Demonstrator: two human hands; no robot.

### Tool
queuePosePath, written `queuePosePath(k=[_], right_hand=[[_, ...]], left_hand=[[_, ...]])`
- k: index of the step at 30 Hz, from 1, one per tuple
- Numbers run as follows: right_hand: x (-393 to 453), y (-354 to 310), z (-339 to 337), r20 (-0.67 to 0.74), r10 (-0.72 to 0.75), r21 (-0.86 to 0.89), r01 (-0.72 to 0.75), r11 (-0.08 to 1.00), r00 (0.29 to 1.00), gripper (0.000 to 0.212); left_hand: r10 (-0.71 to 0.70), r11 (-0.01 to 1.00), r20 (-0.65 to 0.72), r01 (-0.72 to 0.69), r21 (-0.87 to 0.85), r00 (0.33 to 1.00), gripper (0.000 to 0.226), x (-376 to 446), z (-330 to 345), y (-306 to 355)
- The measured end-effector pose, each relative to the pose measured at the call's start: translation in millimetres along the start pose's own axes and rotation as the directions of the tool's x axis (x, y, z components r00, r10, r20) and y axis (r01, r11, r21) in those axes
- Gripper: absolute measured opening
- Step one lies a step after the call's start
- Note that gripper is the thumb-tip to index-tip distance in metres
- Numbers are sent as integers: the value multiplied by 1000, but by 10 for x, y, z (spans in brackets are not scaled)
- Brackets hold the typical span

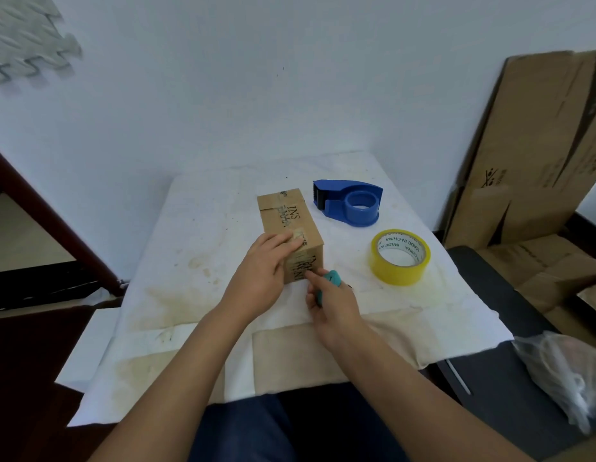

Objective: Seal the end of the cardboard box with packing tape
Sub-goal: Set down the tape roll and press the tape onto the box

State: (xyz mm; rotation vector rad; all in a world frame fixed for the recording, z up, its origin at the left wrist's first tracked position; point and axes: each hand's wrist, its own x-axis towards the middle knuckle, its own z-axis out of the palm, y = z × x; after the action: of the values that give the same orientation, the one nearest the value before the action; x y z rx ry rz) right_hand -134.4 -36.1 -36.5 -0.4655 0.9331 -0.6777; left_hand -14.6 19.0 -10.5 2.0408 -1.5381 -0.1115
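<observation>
Our left hand (265, 261) lies with fingers flat on the cardboard box (290, 230) mid-table, our right hand (331, 300) gripping a teal tool (333, 278) at its near end — yellow tape roll (400, 257) right

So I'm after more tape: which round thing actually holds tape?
The yellow tape roll, nearest the right hand; the blue dispenser sits empty behind it.
</observation>
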Motion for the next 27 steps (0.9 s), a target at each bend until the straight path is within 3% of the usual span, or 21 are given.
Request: queuePosePath(k=[5, 18, 27], right_hand=[[11, 6, 41, -31, 22, 29, -21, 999, 999, 11], [52, -30, 44, -55, -71, -135, 63, 989, 996, 18], [104, 18, 53, -59, -159, -189, 145, 971, 986, 8]], left_hand=[[-1, 1000, 0, 1, -10, 1000, 52, 0, 3, 12], [-20, 1000, 10, 20, -11, 1000, 50, 28, 28, -25], [-19, 1000, -3, 19, -15, 1000, 46, 55, 53, -39]])
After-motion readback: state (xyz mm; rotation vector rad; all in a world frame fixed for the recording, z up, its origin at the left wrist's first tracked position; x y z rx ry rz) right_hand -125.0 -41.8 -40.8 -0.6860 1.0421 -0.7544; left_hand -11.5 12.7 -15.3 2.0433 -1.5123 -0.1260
